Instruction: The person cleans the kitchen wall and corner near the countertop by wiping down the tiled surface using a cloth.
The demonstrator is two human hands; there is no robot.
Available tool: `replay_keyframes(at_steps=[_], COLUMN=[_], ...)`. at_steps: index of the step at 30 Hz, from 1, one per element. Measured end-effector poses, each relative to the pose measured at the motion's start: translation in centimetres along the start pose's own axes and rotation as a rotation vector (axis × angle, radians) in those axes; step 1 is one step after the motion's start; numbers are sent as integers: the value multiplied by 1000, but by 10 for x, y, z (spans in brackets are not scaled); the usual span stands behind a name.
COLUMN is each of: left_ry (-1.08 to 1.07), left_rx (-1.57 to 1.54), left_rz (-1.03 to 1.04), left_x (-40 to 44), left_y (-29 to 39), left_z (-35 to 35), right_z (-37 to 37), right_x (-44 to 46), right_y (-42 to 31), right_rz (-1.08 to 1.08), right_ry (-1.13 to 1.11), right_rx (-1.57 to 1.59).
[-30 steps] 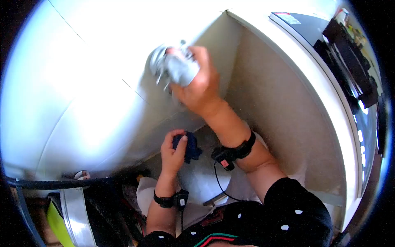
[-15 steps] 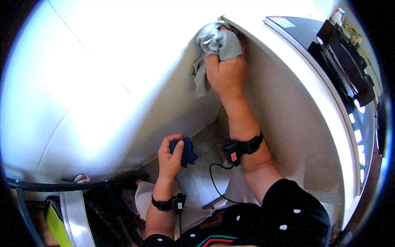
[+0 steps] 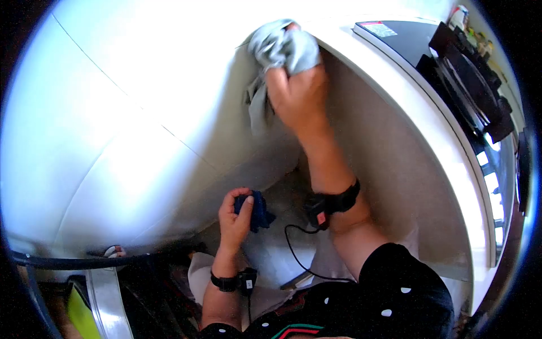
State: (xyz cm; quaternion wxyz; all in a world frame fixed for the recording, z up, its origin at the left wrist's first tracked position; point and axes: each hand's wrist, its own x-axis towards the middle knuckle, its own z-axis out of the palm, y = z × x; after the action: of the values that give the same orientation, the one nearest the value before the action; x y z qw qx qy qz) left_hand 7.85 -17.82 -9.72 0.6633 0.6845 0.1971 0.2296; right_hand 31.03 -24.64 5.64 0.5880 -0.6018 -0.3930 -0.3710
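My right hand is closed on a crumpled light grey cloth, pressed to the pale tiled wall beside the back corner of the white counter. A loose end of the cloth hangs down along the wall. Lower down, near my body, my left hand is closed around a dark blue bunched cloth, held in the air away from the wall. Parts of the right fingers are hidden by the grey cloth.
On the counter at right sits a black glass cooktop with dark pan supports. The counter's side panel runs down beside my right arm. A black rail and metal strip stand at lower left.
My right hand and the grey cloth have moved left and slightly up along the wall, away from the counter's corner. My left hand stays nearly in place, still holding the blue cloth.
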Motion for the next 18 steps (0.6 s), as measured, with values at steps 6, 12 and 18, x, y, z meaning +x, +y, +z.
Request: replay_keyframes(at_steps=[6, 12, 18], left_ry=[10, 10, 21], left_rx=[100, 89, 93], left_rz=[17, 30, 19], left_x=[1, 0, 0], left_y=[-2, 4, 0], left_z=[-2, 1, 2], right_z=[3, 4, 3], right_x=[-25, -19, -25], right_y=[3, 9, 11], right_rz=[136, 126, 83], right_ry=[-51, -56, -31], right_rx=[-64, -131, -104])
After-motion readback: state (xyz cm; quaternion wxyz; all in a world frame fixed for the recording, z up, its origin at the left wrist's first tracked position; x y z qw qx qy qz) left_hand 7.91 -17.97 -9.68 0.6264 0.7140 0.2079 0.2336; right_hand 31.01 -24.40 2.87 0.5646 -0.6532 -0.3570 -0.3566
